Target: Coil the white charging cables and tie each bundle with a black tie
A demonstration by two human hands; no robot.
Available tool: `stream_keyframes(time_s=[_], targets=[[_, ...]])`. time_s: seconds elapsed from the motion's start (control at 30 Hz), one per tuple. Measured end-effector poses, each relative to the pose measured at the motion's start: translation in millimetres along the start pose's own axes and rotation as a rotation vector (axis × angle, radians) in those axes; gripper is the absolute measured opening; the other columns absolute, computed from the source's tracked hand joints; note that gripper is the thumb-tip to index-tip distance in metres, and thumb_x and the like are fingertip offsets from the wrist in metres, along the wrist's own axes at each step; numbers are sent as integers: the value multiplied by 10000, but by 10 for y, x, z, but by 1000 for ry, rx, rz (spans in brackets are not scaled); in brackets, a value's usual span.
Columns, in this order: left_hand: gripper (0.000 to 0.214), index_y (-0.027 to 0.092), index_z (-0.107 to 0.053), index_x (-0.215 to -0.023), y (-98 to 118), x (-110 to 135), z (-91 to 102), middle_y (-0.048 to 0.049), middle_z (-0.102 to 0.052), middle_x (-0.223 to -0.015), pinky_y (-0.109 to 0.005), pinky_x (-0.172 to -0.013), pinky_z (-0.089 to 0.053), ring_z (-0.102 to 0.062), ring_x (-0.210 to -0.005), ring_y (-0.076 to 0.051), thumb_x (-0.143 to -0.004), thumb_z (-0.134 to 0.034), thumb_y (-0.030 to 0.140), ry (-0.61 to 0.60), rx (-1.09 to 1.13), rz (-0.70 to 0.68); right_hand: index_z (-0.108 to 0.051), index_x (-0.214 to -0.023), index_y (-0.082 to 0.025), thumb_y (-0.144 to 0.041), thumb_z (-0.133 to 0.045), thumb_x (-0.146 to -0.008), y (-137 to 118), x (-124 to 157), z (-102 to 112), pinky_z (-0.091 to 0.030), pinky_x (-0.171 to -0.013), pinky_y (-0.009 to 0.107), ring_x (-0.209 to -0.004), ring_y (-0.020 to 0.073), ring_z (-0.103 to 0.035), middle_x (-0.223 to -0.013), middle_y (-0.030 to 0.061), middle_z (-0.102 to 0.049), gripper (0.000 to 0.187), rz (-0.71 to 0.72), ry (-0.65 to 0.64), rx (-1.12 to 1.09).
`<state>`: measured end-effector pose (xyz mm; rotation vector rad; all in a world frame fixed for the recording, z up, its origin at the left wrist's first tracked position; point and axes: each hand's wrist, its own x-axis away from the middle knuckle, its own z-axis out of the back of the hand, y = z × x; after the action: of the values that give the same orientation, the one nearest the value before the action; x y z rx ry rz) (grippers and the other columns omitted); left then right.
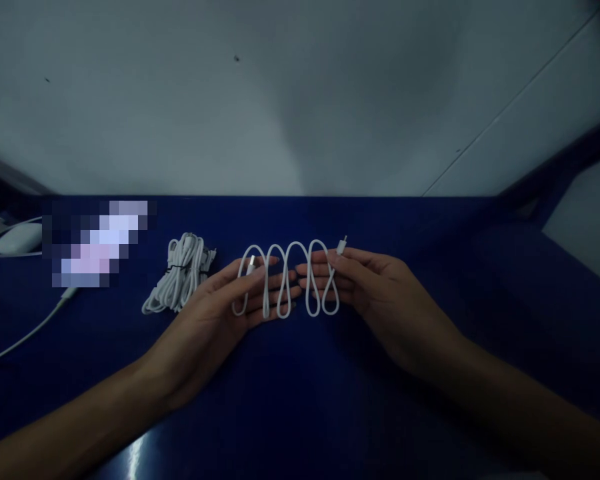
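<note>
A white cable (286,280) lies folded in several zigzag loops across both my hands above the blue table (300,400). My left hand (225,300) is palm up with fingers stretched out under the left loops; its thumb lies by one plug near the cable's left end. My right hand (360,277) faces it, fingers extended under the right loops, thumb and forefinger pinching the cable just below the other plug, which sticks up.
A tied bundle of white cables (180,273) lies left of my left hand. Farther left are a blurred-out patch, a thin white cord (25,337) and a white mouse-like object (17,238). A pale wall rises behind the table.
</note>
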<state>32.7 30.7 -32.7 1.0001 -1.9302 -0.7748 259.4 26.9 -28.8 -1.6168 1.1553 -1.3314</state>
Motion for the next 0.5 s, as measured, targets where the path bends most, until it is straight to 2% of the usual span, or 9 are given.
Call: stream_keyframes(time_s=[0.3, 0.5], targets=[[242, 227, -785, -1319, -10, 18, -12, -125, -752, -1497, -490, -1205, -578, -694, -1421, -363, -1080, -751, 241, -25, -43, -4, -876, -1114, -207, -469, -817, -1019, -25, 15, 4, -652, -1016, 373, -1136, 259, -813, -1196, 111, -856, 284, -7, -5, -3], [236, 222, -782, -1320, -7, 20, -7, -135, -751, -1499, -498, -1223, -559, -697, -1419, -363, -1089, -734, 226, -29, -25, -21, -872, -1114, -203, -473, -832, -1000, -15, 2, 10, -645, -1043, 410, -1126, 269, -814, -1205, 121, -853, 296, -5, -3, -13]])
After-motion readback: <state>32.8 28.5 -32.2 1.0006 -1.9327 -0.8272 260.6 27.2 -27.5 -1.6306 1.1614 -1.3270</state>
